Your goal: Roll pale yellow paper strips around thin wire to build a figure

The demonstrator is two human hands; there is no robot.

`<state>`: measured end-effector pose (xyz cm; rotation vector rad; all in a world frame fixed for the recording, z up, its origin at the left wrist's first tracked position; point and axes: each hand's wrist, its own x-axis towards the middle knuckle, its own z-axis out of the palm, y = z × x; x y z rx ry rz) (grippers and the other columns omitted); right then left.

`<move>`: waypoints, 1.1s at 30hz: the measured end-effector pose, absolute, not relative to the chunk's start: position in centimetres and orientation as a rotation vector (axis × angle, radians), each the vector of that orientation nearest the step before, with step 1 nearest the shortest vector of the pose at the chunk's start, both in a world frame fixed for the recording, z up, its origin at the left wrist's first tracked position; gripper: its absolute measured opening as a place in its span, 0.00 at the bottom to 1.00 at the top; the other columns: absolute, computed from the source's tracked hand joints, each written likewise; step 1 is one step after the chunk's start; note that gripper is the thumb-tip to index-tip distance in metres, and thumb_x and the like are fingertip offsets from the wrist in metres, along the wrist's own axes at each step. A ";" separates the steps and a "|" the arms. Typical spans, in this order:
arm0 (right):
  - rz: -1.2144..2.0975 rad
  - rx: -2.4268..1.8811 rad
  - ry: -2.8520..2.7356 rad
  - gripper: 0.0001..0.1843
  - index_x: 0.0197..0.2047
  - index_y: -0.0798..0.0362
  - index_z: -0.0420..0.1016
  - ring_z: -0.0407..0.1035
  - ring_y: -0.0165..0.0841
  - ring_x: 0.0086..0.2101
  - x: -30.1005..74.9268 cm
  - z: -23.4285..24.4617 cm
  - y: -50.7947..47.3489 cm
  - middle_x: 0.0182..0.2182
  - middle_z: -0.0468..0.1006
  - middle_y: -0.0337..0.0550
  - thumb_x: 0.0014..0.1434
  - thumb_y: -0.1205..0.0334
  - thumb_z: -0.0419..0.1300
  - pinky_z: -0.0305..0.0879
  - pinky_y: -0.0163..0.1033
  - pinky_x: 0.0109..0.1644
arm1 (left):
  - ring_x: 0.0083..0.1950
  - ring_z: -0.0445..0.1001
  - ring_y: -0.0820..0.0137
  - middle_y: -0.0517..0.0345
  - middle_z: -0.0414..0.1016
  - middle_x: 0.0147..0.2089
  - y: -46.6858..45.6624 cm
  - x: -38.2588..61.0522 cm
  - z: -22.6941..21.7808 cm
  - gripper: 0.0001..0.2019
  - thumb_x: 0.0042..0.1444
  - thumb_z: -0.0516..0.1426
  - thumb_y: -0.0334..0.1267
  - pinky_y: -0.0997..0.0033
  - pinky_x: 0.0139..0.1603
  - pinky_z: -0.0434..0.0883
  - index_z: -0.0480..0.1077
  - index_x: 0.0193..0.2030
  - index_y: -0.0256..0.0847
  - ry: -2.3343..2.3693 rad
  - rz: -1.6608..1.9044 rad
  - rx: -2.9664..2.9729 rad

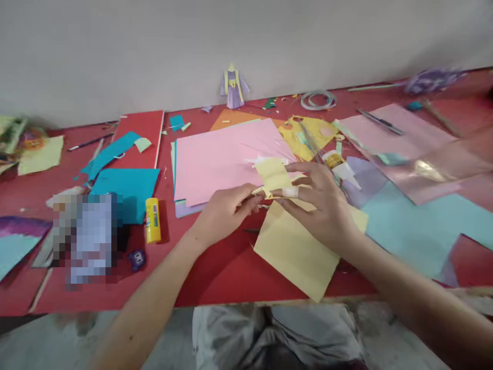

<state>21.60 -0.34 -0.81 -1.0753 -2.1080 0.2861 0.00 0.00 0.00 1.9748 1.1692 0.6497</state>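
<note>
Near the table's (215, 277) left front corner lie a teal sheet (127, 190) and a yellow glue stick (153, 220). A pink paper stack (227, 159) sits mid-table. At the middle of the front edge, the left hand (225, 210) has its fingertips pinched shut on the lower edge of a small yellow paper piece (274, 177) — held just above the pink stack's corner. The right hand (323, 205) meets the piece from the other side, fingers loosely spread, a bandaged finger touching it — whether it grips, I cannot tell. Beneath it a larger yellow sheet (296, 252) overhangs the front edge; a pale blue sheet (419, 226) lies toward the right.
</note>
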 end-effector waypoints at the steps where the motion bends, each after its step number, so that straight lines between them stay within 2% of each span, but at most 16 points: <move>1: 0.254 -1.077 -2.104 0.07 0.39 0.47 0.80 0.64 0.44 0.55 21.5 -0.7 -0.3 0.56 0.68 0.47 0.60 0.65 0.61 0.70 0.53 0.53 | 0.33 0.74 0.77 0.64 0.76 0.32 -0.1 0.0 0.0 0.06 0.64 0.52 0.35 0.80 0.35 0.66 0.69 0.43 0.41 1.161 0.661 1.982; 5: 0.199 -1.030 -2.106 0.06 0.36 0.48 0.79 0.57 0.47 0.62 21.2 -0.4 -0.2 0.61 0.66 0.46 0.59 0.67 0.61 0.64 0.57 0.59 | 0.32 0.73 0.78 0.65 0.75 0.31 -0.2 -0.2 0.1 0.06 0.64 0.51 0.33 0.81 0.34 0.65 0.69 0.43 0.41 1.137 0.689 2.016; 8: 0.251 -0.955 -2.121 0.08 0.38 0.49 0.78 0.64 0.43 0.58 21.3 -0.3 -0.3 0.53 0.75 0.47 0.60 0.70 0.59 0.64 0.54 0.60 | 0.32 0.73 0.79 0.66 0.75 0.31 -0.2 -0.2 0.3 0.07 0.64 0.51 0.31 0.82 0.35 0.66 0.69 0.44 0.42 1.129 0.695 2.019; 11: 0.311 -1.009 -2.093 0.08 0.39 0.51 0.78 0.75 0.39 0.43 21.3 -0.7 -0.7 0.40 0.81 0.46 0.61 0.69 0.58 0.71 0.46 0.47 | 0.32 0.73 0.80 0.66 0.76 0.33 -0.3 -0.1 0.5 0.07 0.63 0.52 0.30 0.84 0.36 0.67 0.69 0.45 0.42 1.121 0.690 1.978; 13: 0.383 -1.119 -2.064 0.07 0.39 0.52 0.78 0.76 0.36 0.36 21.3 -0.9 -1.0 0.36 0.82 0.45 0.61 0.67 0.58 0.71 0.40 0.37 | 0.32 0.73 0.81 0.65 0.76 0.34 -0.3 -0.1 0.6 0.07 0.63 0.52 0.30 0.84 0.37 0.68 0.68 0.46 0.42 1.113 0.699 1.949; 15: 0.473 -1.194 -2.025 0.07 0.40 0.52 0.78 0.76 0.35 0.33 21.1 -1.1 -1.2 0.35 0.82 0.44 0.61 0.64 0.58 0.68 0.36 0.32 | 0.32 0.74 0.81 0.65 0.76 0.34 -0.4 -0.1 0.7 0.08 0.64 0.52 0.33 0.84 0.38 0.69 0.67 0.49 0.41 1.105 0.714 1.920; 18: 0.578 -1.222 -1.993 0.08 0.40 0.53 0.79 0.75 0.33 0.32 21.0 -1.0 -1.2 0.33 0.82 0.43 0.61 0.63 0.58 0.67 0.35 0.32 | 0.33 0.74 0.80 0.64 0.75 0.33 -0.4 -0.1 0.7 0.09 0.65 0.52 0.36 0.84 0.37 0.69 0.66 0.51 0.41 1.083 0.718 1.921; 21: 0.673 -1.170 -1.992 0.09 0.41 0.52 0.79 0.73 0.30 0.29 21.0 -0.6 -1.0 0.31 0.81 0.40 0.62 0.64 0.57 0.66 0.33 0.31 | 0.33 0.74 0.80 0.65 0.76 0.33 -0.4 -0.1 0.7 0.07 0.65 0.52 0.35 0.84 0.36 0.68 0.68 0.48 0.42 1.071 0.706 1.960; 25: 0.812 -1.092 -1.965 0.09 0.43 0.51 0.78 0.73 0.29 0.32 20.9 -0.2 -0.8 0.33 0.81 0.39 0.61 0.65 0.58 0.67 0.32 0.34 | 0.32 0.74 0.80 0.65 0.76 0.32 -0.4 -0.2 0.6 0.07 0.65 0.52 0.38 0.84 0.36 0.68 0.68 0.45 0.41 1.064 0.709 1.952; 33: 0.761 -1.148 -1.999 0.09 0.43 0.53 0.77 0.74 0.32 0.34 21.0 -0.6 -1.0 0.36 0.82 0.41 0.62 0.63 0.57 0.67 0.34 0.36 | 0.31 0.72 0.78 0.65 0.74 0.31 -0.3 -0.1 0.6 0.07 0.66 0.52 0.39 0.80 0.35 0.66 0.69 0.43 0.41 1.057 0.651 1.994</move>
